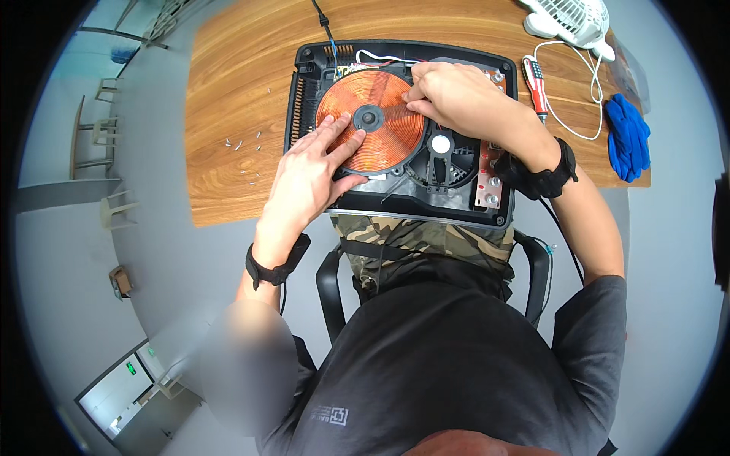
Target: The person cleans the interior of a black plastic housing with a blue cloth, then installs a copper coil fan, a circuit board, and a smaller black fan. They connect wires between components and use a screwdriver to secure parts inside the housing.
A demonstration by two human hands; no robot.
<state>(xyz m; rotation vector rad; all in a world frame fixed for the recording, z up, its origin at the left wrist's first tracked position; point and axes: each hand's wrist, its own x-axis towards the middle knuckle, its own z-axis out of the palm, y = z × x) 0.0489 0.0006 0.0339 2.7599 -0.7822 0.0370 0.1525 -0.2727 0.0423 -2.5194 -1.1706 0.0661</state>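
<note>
An opened induction cooker's black housing sits at the table's near edge, with a round copper coil in its left half. My left hand lies over the coil's lower left side, fingers spread, the tips resting near its dark centre. At the coil's upper right rim is my right hand, its fingers curled together in a pinch. Whatever they grip there is hidden. Below that hand shows a black cooling fan with a white round hub. A copper-coloured panel with metal knobs runs along the housing's right side.
Several small screws lie scattered on the wooden table at left. To the right are a red and black screwdriver, a white desk fan with its white cable, and blue gloves. A black cord leaves the housing's far side.
</note>
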